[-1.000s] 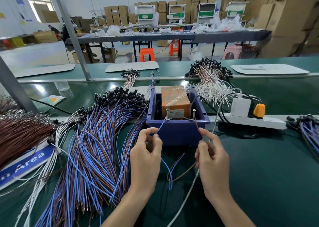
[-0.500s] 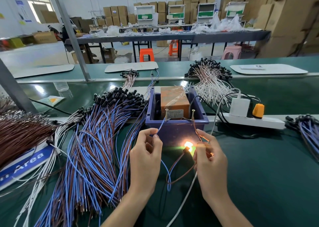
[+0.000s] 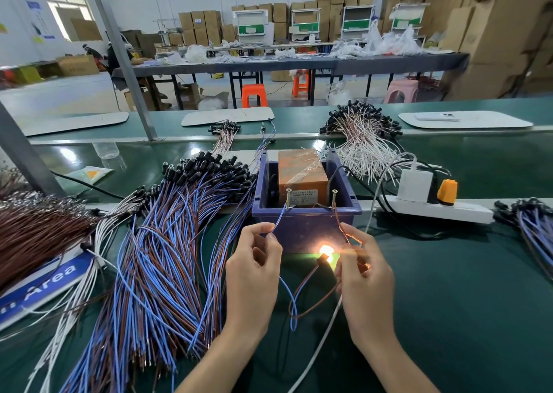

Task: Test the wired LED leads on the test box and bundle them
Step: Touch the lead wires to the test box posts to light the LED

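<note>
Two grips are at work, and both are busy. The left grip pinches a blue wire between thumb and forefinger. That wire climbs away from it to the left screw, which stands on the near rim of the test box. The right grip pinches the brown wire the same way, and it rises to the right screw.

Between the two grips, just off the right one's fingertips, the LED burns bright orange-yellow. It throws a greenish glare on the box's front wall. Below the grips, on the person's side, the slack of both wires hangs in a loop over the green desk.

A white cable slips under the right grip. It reappears beyond it and runs up toward the white charger. That charger sits on the power strip, out to the right of the right grip, with an orange plug beside it.

Straight ahead of the grips, an orange block wrapped in clear tape sits inside the box. Just left of the left grip, a big fan of blue-and-brown leads sprawls across the desk, black heads at the far end. Further left lies a brown bundle. Beyond the box and off to the right, well apart from the grips, a heap of white leads is piled up.
</note>
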`<state>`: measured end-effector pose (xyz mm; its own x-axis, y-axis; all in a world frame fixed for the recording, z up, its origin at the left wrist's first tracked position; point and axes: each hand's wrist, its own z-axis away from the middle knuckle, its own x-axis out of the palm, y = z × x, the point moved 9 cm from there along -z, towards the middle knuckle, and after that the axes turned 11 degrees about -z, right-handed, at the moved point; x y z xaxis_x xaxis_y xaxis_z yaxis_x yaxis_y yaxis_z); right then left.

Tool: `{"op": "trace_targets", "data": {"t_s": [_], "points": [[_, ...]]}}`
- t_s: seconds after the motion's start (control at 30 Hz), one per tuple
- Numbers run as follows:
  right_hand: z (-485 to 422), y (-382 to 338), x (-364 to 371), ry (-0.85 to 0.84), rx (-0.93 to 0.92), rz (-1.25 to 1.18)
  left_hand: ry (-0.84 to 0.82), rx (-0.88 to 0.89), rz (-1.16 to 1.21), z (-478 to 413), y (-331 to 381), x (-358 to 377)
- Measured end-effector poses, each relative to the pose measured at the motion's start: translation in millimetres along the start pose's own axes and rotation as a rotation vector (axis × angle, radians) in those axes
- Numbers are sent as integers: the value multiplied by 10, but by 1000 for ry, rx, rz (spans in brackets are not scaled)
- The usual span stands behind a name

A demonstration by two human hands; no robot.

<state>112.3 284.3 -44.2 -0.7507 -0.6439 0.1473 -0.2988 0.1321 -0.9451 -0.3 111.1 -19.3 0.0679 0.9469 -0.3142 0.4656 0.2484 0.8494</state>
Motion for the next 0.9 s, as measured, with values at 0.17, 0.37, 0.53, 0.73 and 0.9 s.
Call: {"op": "trace_targets", "data": {"t_s": [0.17,0.37,0.53,0.73,0.9], "points": [[-11,-2,-8,-7,-4,8,19,11,-12,-7,-5,-7],[15,-83,-20,26,-38,-41,70,-20,103,4,31,-79],[53,-203,55,-27,-58,-103,-44,48,233,20,235,-27],[124,-78,402,-340,140,-209,-236,-31,342,107,244,184],[108,4,435,-395,227,-296,-222,-51,406,126,254,178]]}}
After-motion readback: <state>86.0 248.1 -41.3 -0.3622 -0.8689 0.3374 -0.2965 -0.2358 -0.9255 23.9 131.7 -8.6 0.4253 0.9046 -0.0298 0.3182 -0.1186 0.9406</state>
